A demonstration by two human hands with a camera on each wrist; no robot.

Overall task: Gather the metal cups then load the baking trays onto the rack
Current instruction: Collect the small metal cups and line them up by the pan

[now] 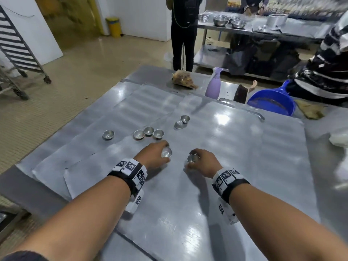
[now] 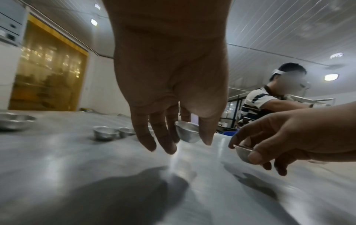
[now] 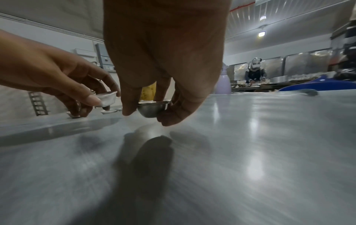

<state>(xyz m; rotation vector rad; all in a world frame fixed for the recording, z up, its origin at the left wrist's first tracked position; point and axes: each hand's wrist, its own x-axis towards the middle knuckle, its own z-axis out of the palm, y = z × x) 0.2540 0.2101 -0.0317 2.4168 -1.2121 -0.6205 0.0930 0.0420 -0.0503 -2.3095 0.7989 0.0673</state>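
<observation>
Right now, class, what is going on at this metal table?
A person is gathering small metal cups. The left hand pinches one cup and the right hand pinches another, both just above the baking trays. Six more cups still sit farther out. The rack stands off to the left.

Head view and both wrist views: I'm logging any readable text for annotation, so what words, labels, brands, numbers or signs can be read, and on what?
No readable words, brands or numbers in any view.
Wristbands: black-and-white square marker patterns only; tiny characters beside them are too small to read.
Spray bottle, yellow bin, blue scoop: no visible label.
Wall panel: too blurred to read.
</observation>
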